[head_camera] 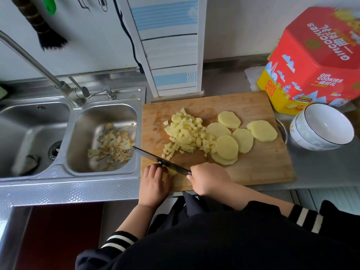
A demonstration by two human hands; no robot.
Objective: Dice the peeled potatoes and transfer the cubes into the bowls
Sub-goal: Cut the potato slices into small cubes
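A wooden cutting board (253, 172) lies on the counter. A heap of potato cubes (185, 134) covers its middle, with several round potato slices (241, 137) to the right of it. At the board's near left corner my left hand (155, 182) holds down a piece of potato (172, 171), mostly hidden under the fingers. My right hand (209, 179) grips the handle of a cleaver (153, 155), whose blade rests on that piece beside my left fingers. Stacked white bowls (321, 129) stand to the right of the board, empty on top.
A steel double sink (78, 174) sits left of the board; its right basin holds potato peelings (115, 144). A tap (39, 69) reaches over it. A red and yellow cookie tin (315, 61) stands behind the bowls. A metal dish rim (282, 129) shows beside the bowls.
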